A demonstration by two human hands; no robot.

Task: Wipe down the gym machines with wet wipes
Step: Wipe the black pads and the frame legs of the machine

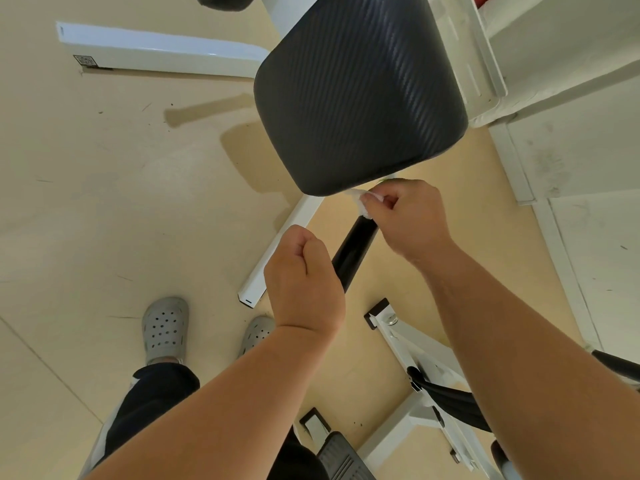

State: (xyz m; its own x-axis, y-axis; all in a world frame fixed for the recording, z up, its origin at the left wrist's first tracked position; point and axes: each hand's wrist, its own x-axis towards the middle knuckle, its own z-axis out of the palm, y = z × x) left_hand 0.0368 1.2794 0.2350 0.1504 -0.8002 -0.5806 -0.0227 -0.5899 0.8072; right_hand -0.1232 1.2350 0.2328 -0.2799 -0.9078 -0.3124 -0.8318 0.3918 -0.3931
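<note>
- Right hand: fingers curled tight, pinching a small crumpled white wet wipe against the upper end of a black cylindrical foam-covered handle, just under the lower edge of a black ribbed vinyl seat pad.
- Left hand: closed in a fist around the same handle lower down, knuckles upward, thumb folded over the fingers.
- Both forearms bare, extended forward and converging from the lower edge.
- White steel machine frame beneath the right forearm; grey perforated clogs on beige floor.
</note>
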